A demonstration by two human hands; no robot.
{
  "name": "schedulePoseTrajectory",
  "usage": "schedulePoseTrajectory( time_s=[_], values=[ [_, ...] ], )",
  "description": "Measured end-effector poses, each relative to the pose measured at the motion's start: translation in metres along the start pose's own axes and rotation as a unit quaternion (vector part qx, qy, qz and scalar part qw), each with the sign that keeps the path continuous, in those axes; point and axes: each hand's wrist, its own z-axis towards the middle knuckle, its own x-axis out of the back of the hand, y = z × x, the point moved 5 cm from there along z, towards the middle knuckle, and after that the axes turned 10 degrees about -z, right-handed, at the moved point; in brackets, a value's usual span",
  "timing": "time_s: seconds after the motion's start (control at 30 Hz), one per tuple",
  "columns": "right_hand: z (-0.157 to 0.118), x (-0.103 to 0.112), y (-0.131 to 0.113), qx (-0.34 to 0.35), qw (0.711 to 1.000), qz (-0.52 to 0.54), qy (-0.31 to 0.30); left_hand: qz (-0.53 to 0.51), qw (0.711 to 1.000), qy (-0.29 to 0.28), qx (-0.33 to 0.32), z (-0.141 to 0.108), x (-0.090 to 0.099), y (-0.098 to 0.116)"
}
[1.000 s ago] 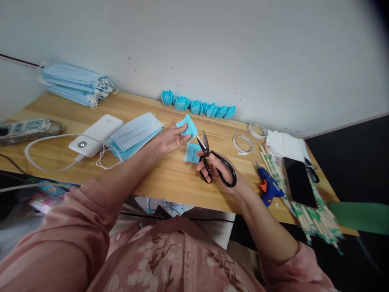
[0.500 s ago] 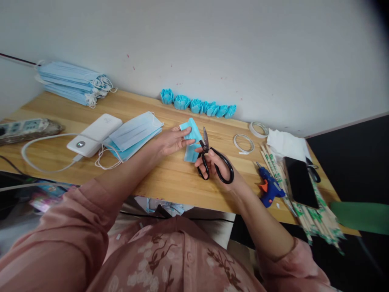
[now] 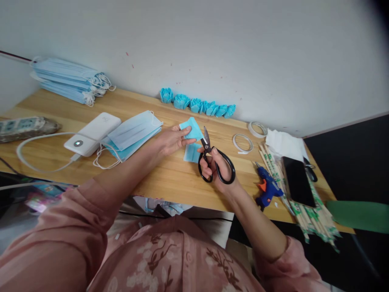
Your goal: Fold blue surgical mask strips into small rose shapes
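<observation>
Between the thumb and fingers of my left hand [image 3: 174, 140] is a small light-blue fabric piece [image 3: 193, 127]. My right hand [image 3: 220, 168] grips black-handled scissors [image 3: 207, 147], its fingers in the loops. The blades point up and away, slightly parted, beside the right edge of the fabric piece. A second blue piece [image 3: 191, 153] lies flat on the table just below, partly covered by my right fingers. Left of my left hand lie several face masks [image 3: 133, 134] with white ear loops.
Blue fabric flowers [image 3: 196, 105] line the wall. A mask stack [image 3: 69, 79], a power bank [image 3: 94, 132] and a power strip [image 3: 27, 127] are left. Tape rolls [image 3: 243, 144], a blue glue gun [image 3: 267, 188], a phone [image 3: 299, 182] and wrapped chopsticks [image 3: 310, 223] lie right.
The scissors and my right hand have shifted slightly right and down, away from the fabric piece. My left hand keeps its hold in nearly the same place.
</observation>
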Motion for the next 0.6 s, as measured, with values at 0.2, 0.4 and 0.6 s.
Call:
schedulePoseTrajectory(
  time_s=[0.2, 0.4, 0.6],
  values=[
    [-0.0023, -0.0007, -0.0009, 0.001, 1.000, -0.013, 0.017, -0.004, 1.000, -0.006, 0.005, -0.0002, -0.0002, -0.0014],
    [-0.0047, 0.0008, 0.0001, -0.004, 1.000, -0.007, 0.018, 0.001, 1.000, -0.021, 0.015, 0.0004, -0.0003, -0.0026],
    [-0.0079, -0.0036, -0.0031, -0.003, 0.999, -0.017, 0.036, 0.004, 1.000, -0.017, 0.005, -0.0023, -0.0035, -0.0001]
  ],
)
